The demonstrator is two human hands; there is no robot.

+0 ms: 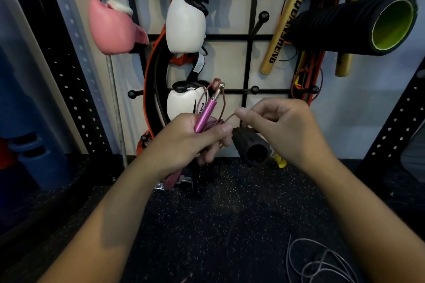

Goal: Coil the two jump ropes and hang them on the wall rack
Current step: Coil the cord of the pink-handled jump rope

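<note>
Loose grey loops of the second jump rope (319, 262) lie on the speckled dark floor (218, 213) at the bottom right, cut off by the lower frame edge and partly covered by the right forearm, so its handles cannot be seen. Both forearms reach in from the bottom corners. Left hand (184, 140) is curled round a pink handle (205, 115) and a bundle of thin reddish cord coils; how many turns it holds is hard to make out, since the fingers cover most of them. That handle tilts up and to the right, its metal tip near a rack peg. A second pinkish piece shows below the left wrist, half hidden, and I cannot tell for sure what it is. Right hand (282, 126) pinches the cord (230, 118) of the pink jump rope between thumb and forefinger, just beside the left hand, with a short strand running between the two.

Behind the hands stands the black grid wall rack (249, 57), its top cropped. On it hang a pink boxing glove (112, 27), white gloves (185, 25), gold sticks (285, 25) and a black foam roller (358, 25) with a green core. A smaller dark roller (251, 147) sits partly behind the right hand; whether it rests on the floor is unclear
</note>
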